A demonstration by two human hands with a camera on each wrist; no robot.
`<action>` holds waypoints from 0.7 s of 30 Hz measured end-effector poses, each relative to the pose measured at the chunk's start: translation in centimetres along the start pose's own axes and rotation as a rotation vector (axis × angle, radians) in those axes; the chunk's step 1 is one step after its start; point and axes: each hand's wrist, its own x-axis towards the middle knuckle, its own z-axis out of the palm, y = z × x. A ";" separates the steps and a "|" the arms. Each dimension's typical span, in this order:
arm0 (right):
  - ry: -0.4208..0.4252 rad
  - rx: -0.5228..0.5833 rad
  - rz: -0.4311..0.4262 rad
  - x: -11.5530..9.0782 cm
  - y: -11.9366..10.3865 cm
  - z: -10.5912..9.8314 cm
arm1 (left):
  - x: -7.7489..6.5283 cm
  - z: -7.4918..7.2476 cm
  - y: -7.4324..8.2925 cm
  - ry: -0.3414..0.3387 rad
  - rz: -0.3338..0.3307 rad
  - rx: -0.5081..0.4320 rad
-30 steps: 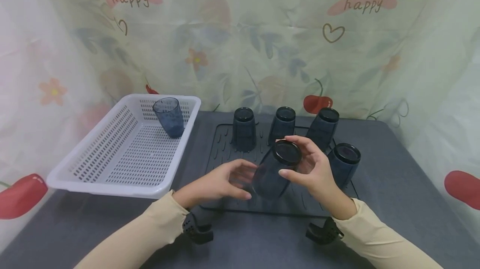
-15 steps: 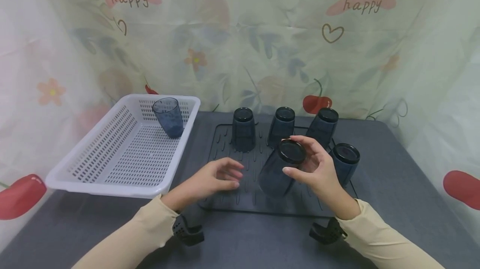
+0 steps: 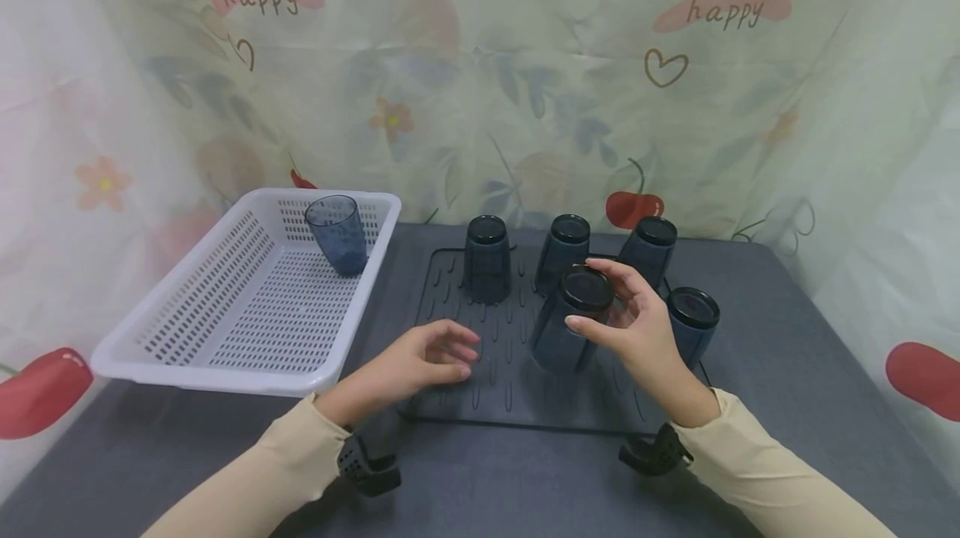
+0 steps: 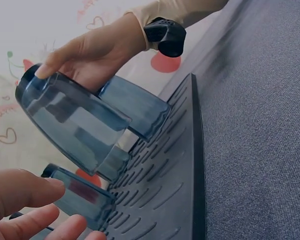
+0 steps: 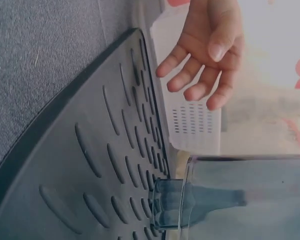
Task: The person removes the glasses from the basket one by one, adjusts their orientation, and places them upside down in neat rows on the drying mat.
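Observation:
My right hand (image 3: 637,329) grips a blue-tinted drinking glass (image 3: 566,334) near its base, thumb on the near side. The glass is upside down, its rim appearing slightly above a black ridged drying mat (image 3: 480,396). In the left wrist view the held glass (image 4: 75,120) tilts in the picture, with another glass (image 4: 135,107) behind it. My left hand (image 3: 416,363) hovers over the mat's left part, fingers loosely bent and holding nothing. The right wrist view also shows the left hand (image 5: 205,55) apart from the held glass (image 5: 250,200).
Three upside-down glasses line the mat's back: left (image 3: 488,263), middle (image 3: 562,263) and right (image 3: 651,250). Another inverted glass (image 3: 692,325) stands at the mat's right side. On the left, a white perforated basket (image 3: 285,313) holds one leaning glass (image 3: 341,238). A patterned curtain (image 3: 480,104) hangs behind.
My left hand has let go of the held glass and drawn back to the left. The right hand has carried the glass slightly right and farther back, turning it more upright.

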 end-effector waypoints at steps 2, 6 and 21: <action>0.011 -0.030 0.015 0.1 0.1 0.0 | 0.0 0.0 0.0 0.002 -0.001 -0.002; 0.031 -0.066 0.035 0.4 0.6 -0.2 | -0.1 0.0 0.0 0.007 -0.009 -0.005; 0.052 -0.150 0.138 1.0 2.2 -0.4 | 0.0 0.1 0.2 -0.014 -0.007 -0.010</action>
